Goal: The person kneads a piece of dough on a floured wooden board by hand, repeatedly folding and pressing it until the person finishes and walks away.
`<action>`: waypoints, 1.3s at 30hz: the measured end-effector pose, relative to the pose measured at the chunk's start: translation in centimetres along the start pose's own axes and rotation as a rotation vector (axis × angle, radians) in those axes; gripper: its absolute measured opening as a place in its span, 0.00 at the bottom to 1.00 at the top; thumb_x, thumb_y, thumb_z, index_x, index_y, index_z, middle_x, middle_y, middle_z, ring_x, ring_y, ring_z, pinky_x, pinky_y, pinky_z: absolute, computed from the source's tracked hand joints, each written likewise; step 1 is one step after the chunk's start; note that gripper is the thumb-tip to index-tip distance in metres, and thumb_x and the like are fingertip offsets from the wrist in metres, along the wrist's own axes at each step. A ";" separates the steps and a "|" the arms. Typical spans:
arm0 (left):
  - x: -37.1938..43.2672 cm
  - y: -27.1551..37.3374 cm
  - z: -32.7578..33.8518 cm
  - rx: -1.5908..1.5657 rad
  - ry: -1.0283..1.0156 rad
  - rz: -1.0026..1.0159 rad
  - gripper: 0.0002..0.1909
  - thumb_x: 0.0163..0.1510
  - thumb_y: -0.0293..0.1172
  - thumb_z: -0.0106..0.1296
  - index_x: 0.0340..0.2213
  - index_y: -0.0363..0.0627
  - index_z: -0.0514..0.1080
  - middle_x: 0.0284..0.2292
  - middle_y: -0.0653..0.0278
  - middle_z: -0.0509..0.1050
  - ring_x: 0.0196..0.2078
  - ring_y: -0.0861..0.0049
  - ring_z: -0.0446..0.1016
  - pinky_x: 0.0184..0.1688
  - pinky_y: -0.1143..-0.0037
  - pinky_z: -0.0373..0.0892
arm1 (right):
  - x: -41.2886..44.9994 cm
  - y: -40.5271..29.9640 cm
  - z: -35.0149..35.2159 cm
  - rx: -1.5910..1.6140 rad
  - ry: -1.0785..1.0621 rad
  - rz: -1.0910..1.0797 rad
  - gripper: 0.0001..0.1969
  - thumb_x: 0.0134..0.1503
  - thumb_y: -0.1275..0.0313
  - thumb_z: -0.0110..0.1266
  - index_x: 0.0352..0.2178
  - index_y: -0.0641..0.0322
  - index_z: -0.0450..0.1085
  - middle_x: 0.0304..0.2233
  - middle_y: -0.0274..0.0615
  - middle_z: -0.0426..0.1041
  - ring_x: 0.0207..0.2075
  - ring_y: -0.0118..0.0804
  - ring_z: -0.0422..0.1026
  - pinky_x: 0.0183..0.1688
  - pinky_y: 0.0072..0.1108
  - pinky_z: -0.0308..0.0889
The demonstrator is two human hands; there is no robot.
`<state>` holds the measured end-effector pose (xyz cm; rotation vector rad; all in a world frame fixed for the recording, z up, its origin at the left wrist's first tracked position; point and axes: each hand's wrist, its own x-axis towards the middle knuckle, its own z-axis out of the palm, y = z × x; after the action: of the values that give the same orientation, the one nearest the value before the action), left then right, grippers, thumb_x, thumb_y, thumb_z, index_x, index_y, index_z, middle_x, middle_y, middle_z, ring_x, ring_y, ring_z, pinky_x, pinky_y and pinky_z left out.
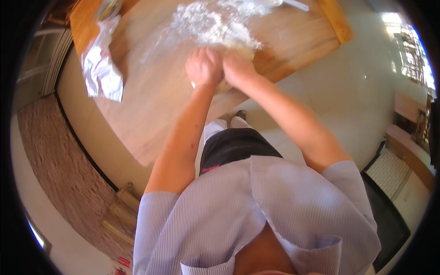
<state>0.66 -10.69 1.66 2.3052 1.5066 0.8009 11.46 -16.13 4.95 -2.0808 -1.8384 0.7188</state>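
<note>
A pale lump of dough (244, 51) lies on the wooden table (137, 113), mostly covered by my hands. My left hand (203, 66) presses on its left part with the fingers curled. Against it, my right hand (238, 66) bears on the dough from the right, its fingers pointing away from me. Parts of the dough show beyond the right hand and below both hands. Loose white flour (220, 25) is spread just beyond the hands. Blur hides how the fingertips meet the dough.
A crumpled silvery plastic bag (103, 68) lies at the table's left edge, with a bowl or tin (108, 10) behind it. A white handle (296, 4) shows at the far side by the flour. The table's right edge drops to a tiled floor (309, 86).
</note>
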 end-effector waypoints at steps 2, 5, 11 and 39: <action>0.1 1.0 0.7 -0.025 -0.024 -0.110 0.14 0.52 0.37 0.39 0.20 0.44 0.70 0.24 0.55 0.72 0.26 0.56 0.70 0.32 0.61 0.66 | 0.5 0.7 0.4 -0.075 0.035 -0.014 0.10 0.51 0.71 0.45 0.35 0.64 0.65 0.35 0.52 0.70 0.39 0.51 0.70 0.40 0.35 0.66; 0.8 0.1 -0.8 -0.071 -0.139 -0.251 0.17 0.54 0.41 0.38 0.21 0.43 0.70 0.25 0.53 0.73 0.28 0.56 0.71 0.32 0.61 0.67 | 0.6 -1.6 -1.0 -0.068 -0.137 0.005 0.17 0.50 0.70 0.48 0.42 0.64 0.64 0.42 0.54 0.69 0.45 0.52 0.67 0.47 0.33 0.64; -4.1 2.3 -6.5 0.054 -0.203 -0.157 0.13 0.52 0.39 0.41 0.26 0.44 0.72 0.29 0.51 0.72 0.33 0.55 0.70 0.36 0.61 0.66 | -6.3 -1.7 0.8 0.247 0.011 -0.070 0.35 0.41 0.66 0.60 0.52 0.61 0.57 0.43 0.57 0.65 0.45 0.56 0.63 0.49 0.37 0.60; 1.3 -3.2 -7.4 -0.287 -0.201 -0.300 0.14 0.52 0.40 0.42 0.24 0.42 0.69 0.30 0.47 0.72 0.33 0.52 0.70 0.40 0.59 0.63 | -0.3 -6.6 -2.6 0.305 -0.105 -0.073 0.31 0.44 0.70 0.55 0.52 0.63 0.57 0.46 0.57 0.66 0.48 0.54 0.63 0.50 0.36 0.60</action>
<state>-5.64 -8.73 6.41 1.8381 1.4904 0.6351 7.26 -15.05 10.60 -1.8046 -1.7206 1.0345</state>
